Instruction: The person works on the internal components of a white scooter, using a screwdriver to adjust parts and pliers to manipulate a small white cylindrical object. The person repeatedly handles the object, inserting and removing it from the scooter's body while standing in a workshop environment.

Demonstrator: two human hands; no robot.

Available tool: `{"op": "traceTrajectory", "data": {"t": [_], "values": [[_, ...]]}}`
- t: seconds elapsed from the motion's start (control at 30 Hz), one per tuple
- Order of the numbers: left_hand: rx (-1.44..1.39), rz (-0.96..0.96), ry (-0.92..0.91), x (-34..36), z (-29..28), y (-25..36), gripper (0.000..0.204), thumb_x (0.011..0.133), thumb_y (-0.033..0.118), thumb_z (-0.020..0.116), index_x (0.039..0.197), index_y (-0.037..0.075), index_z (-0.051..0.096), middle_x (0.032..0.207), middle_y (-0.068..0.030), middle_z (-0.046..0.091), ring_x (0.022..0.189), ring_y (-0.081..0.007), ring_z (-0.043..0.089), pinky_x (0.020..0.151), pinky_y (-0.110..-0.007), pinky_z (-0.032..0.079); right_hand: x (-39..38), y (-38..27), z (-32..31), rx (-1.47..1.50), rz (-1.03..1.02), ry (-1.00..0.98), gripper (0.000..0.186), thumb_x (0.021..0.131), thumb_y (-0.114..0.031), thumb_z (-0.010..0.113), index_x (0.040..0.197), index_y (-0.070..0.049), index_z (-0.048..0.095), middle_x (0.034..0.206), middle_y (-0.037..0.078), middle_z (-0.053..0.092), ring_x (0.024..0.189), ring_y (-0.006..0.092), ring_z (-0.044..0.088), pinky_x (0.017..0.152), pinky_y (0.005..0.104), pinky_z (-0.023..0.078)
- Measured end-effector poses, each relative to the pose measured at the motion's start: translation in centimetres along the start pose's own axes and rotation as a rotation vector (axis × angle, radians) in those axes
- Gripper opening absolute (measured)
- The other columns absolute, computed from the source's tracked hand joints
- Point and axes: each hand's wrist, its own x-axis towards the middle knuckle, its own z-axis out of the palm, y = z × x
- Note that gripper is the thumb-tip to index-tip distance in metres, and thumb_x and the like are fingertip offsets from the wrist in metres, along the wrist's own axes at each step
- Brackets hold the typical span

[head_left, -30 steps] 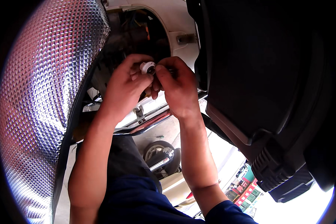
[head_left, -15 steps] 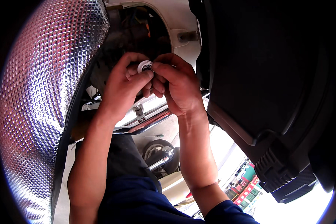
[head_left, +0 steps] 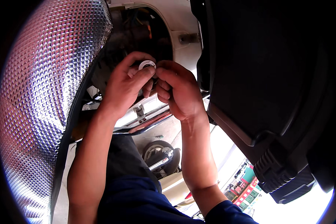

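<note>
Between my two hands is a small white ring-shaped part (head_left: 147,64) with a dark middle, partly covered by fingers. My left hand (head_left: 128,84) pinches it, the thumb lying across its lower side and the forefinger curled behind. At its right edge, my right hand (head_left: 181,87) is closed, with thumb and forefinger pressed together against the rim. Whatever sits between those right fingertips is too small and hidden to make out. Both hands are in front of a dark opening (head_left: 138,41) in a white body panel (head_left: 181,22), where wires and an orange piece show.
Silver quilted foil lining (head_left: 44,93) rises at the left. A large black plastic panel (head_left: 261,74) fills the right. Below the hands runs a shiny metal bar (head_left: 149,121). Farther down are a small wheel (head_left: 158,151) and a screwdriver-like tool (head_left: 159,136) on the floor.
My right hand has shifted slightly right and down, its fingers curled tighter. The ring has turned a little, with the left thumb covering more of its middle.
</note>
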Motion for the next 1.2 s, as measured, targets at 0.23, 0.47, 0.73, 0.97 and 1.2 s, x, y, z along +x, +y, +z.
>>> {"op": "traceTrajectory", "data": {"t": [0.23,0.47,0.73,0.97,1.2], "values": [[-0.063,-0.099,0.105,0.3,-0.5,-0.4,0.018,0.082,0.006,0.048,0.097,0.002,0.057,0.079,-0.0048,0.055,0.058,-0.0102,0.050,0.047,-0.026,0.040,-3.4,1.8,0.5,-0.253,-0.251,0.061,0.039,0.085,0.004,0.043,0.124,0.006,0.048,0.088,0.010,0.058,0.069,0.0109,0.053,0.051,0.0222,0.040],[-0.239,-0.176,0.037,0.2,0.0,0.0,0.034,0.085,0.015,0.046,0.114,0.001,0.057,0.083,-0.0075,0.056,0.065,-0.0138,0.052,0.054,-0.028,0.043,-4.9,2.6,1.0,-0.292,-0.377,0.214,0.029,0.092,0.002,0.047,0.120,0.007,0.049,0.095,0.014,0.063,0.064,0.0128,0.058,0.051,0.0226,0.045],[-0.404,-0.137,-0.171,0.4,-1.1,-0.3,0.045,0.097,0.025,0.043,0.128,-0.008,0.049,0.104,-0.0160,0.065,0.075,-0.0172,0.061,0.067,-0.028,0.050,-4.7,3.3,0.7,-0.256,-0.426,0.238,0.029,0.095,-0.007,0.056,0.120,0.007,0.052,0.091,0.011,0.063,0.061,0.0121,0.058,0.048,0.0213,0.043],[-0.362,-0.117,-0.190,0.7,-1.1,-0.8,0.043,0.101,0.028,0.043,0.125,-0.007,0.051,0.096,-0.0131,0.065,0.070,-0.0159,0.063,0.062,-0.027,0.051,-4.5,3.6,0.7,-0.197,-0.438,0.238,0.034,0.096,-0.014,0.057,0.123,0.006,0.052,0.086,0.009,0.062,0.060,0.0115,0.058,0.048,0.0217,0.043],[-0.305,-0.083,-0.169,0.8,-1.1,-1.3,0.047,0.099,0.037,0.049,0.121,-0.005,0.055,0.089,-0.0105,0.064,0.065,-0.0135,0.061,0.057,-0.025,0.050,-4.4,3.6,0.6,-0.200,-0.437,0.214,0.031,0.098,-0.016,0.054,0.118,0.004,0.043,0.092,0.013,0.063,0.070,0.0137,0.062,0.055,0.0234,0.049]]}}
